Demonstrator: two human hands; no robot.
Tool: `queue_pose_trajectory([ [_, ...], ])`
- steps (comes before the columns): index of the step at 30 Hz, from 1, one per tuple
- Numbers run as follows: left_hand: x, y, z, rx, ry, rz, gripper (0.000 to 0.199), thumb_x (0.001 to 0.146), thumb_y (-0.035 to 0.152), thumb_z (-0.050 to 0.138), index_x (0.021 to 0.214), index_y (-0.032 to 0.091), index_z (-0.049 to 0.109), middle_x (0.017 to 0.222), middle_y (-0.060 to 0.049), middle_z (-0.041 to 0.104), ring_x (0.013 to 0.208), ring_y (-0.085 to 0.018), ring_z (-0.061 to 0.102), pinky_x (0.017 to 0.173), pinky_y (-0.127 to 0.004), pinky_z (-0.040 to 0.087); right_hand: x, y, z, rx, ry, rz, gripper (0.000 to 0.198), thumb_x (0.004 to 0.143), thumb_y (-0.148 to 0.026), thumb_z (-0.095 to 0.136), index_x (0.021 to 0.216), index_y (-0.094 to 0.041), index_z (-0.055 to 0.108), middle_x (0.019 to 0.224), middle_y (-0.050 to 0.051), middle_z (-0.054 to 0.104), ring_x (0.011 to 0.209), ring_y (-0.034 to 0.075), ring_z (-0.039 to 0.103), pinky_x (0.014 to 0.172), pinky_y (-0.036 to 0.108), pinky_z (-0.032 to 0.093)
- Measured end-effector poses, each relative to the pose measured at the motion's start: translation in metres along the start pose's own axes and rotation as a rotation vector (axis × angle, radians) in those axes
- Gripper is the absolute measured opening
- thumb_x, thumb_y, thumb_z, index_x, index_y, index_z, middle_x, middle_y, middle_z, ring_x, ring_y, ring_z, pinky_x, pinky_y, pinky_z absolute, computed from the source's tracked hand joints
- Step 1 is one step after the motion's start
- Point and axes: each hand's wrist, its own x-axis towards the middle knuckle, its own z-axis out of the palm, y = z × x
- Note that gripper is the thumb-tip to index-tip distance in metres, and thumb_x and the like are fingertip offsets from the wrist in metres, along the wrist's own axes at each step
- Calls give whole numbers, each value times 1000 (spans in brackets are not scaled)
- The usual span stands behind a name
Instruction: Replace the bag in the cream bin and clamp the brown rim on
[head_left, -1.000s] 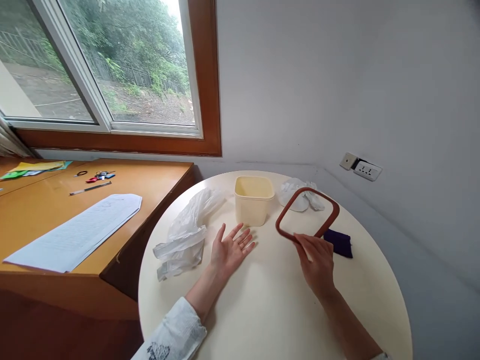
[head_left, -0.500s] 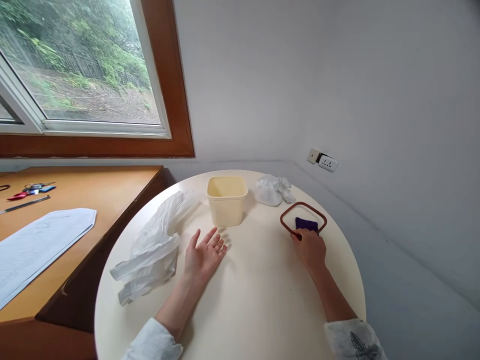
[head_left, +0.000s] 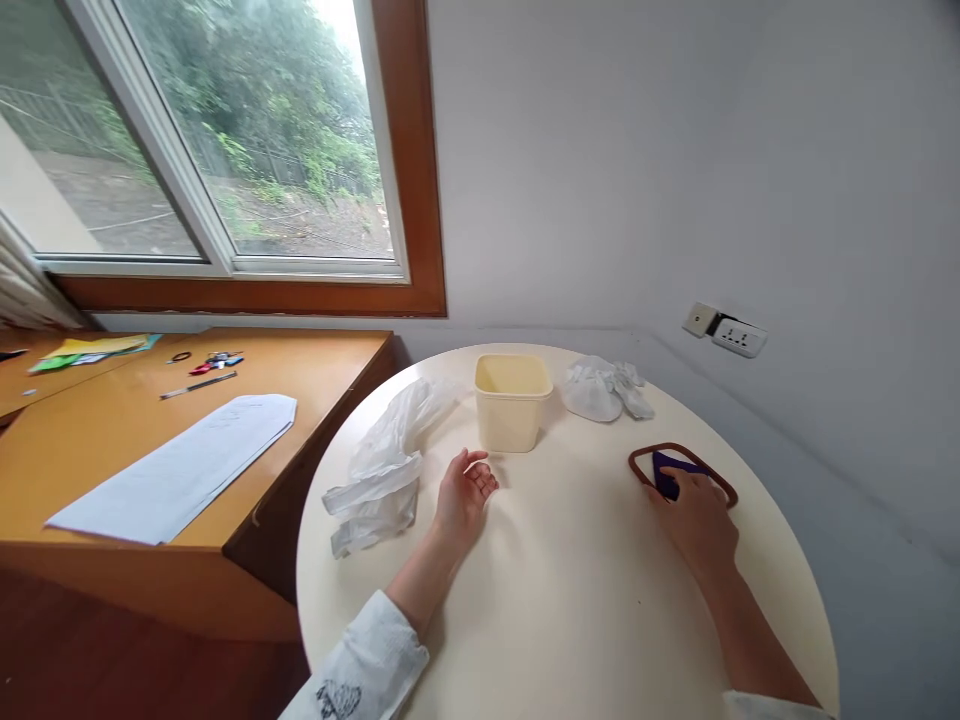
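Note:
My right hand reaches down over a rounded brown frame at the right of the round table. Its fingers are on a small dark purple cloth piece inside the frame. The hand hides the near part of both. My left hand rests palm up with loosely curled fingers and nothing in it. Just beyond it stands an open cream plastic tub. Left of that hand lies a crumpled white plastic bag.
Behind the frame, a bunched white bag sits near the table's far edge. A wooden desk on the left bears papers, a pen and keys. Walls with a socket stand behind.
The view has swung left, so everything sits further right. My right hand has shifted from the frame's near side to the purple cloth piece inside it. My left fingers have curled more.

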Motion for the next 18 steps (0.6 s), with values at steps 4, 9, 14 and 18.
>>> queue_pose_trajectory([
  [4,-12,4,4,160,76,239,11,75,18,59,64,16,59,50,3,47,52,-12,45,57,-23,36,-5,-15,-6,79,3,-51,36,77,-45,45,103,-23,58,105,10,55,97,30,48,56,34,42],
  [9,-29,39,13,349,149,465,12,67,11,67,73,21,64,79,-2,58,83,-17,51,67,-20,38,-12,-32,-2,165,32,-172,27,78,-37,46,96,-22,60,98,6,57,91,25,50,61,32,42],
  [14,-10,116,10,716,265,466,44,57,7,72,96,24,61,133,-7,37,128,-32,29,90,-30,38,-13,-37,0,216,84,-249,24,77,-33,48,94,-21,61,92,6,57,87,23,50,64,32,43],
  [18,19,150,-12,524,321,180,43,60,15,71,100,18,56,134,-16,35,131,-36,24,88,-36,40,-14,-38,-1,275,118,-292,23,78,-33,48,93,-20,61,91,7,57,86,24,50,66,33,43],
])
